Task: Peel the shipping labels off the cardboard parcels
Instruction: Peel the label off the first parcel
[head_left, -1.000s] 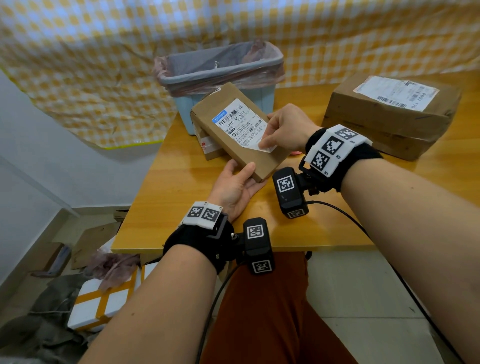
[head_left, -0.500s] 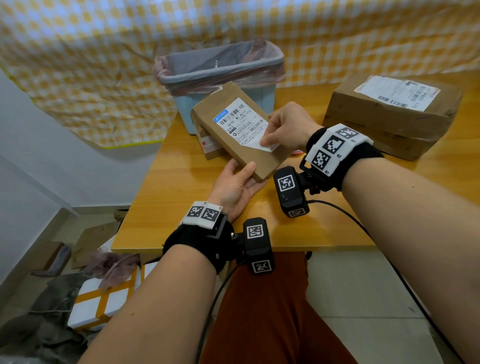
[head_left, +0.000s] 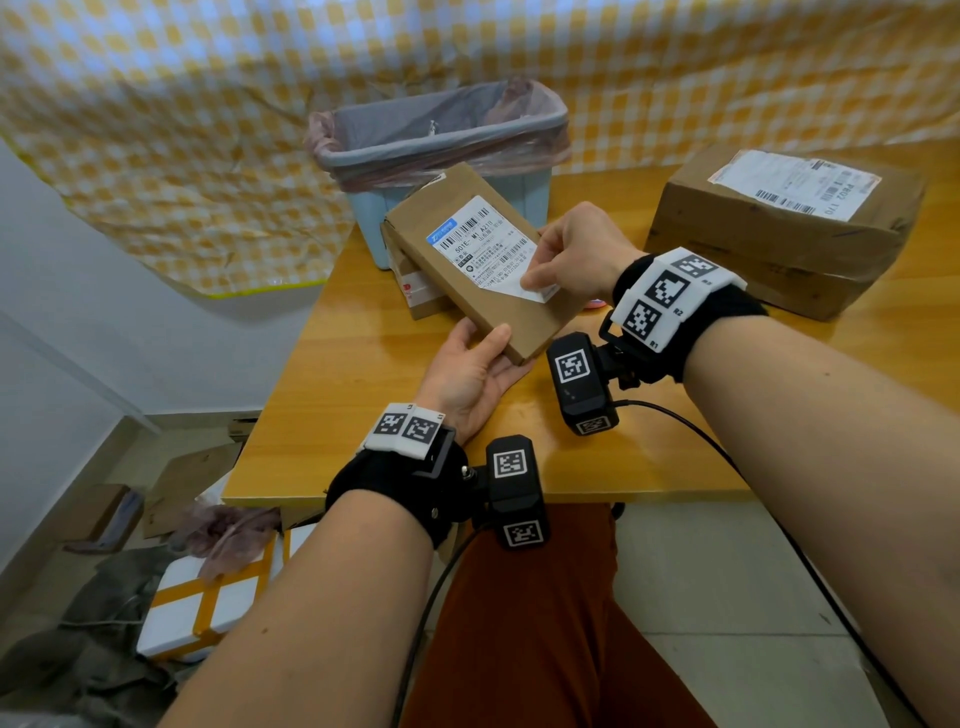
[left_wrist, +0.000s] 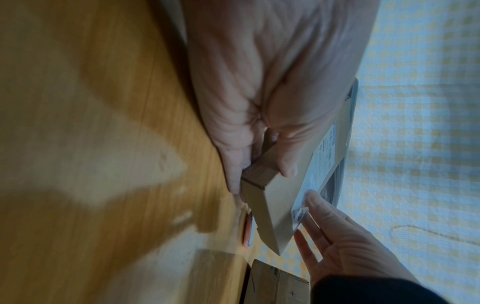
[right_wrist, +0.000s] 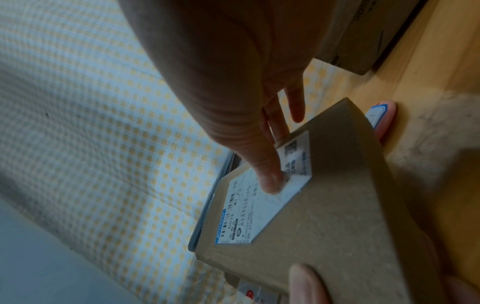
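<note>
A flat brown cardboard parcel (head_left: 467, 306) is tilted up above the wooden table, its white shipping label (head_left: 480, 241) facing me. My left hand (head_left: 475, 364) grips the parcel's near corner, thumb on top and fingers underneath (left_wrist: 275, 131). My right hand (head_left: 571, 254) pinches the label's near right corner, which is lifted and folded back white side up (head_left: 524, 288). The right wrist view has the thumb pressing on that label (right_wrist: 270, 181) of the same parcel (right_wrist: 337, 205). A larger brown parcel (head_left: 779, 244) with its own label (head_left: 795, 182) lies at the right.
A pale blue bin (head_left: 441, 156) lined with a pink bag stands behind the held parcel. A small box (head_left: 415, 291) lies under it on the table (head_left: 363, 415). Checked yellow cloth hangs behind. Boxes and scraps clutter the floor at the left (head_left: 197, 597).
The right hand's pinch has drawn the label corner a little further back across the parcel, baring more of its white underside. The left hand keeps its hold in the same place.
</note>
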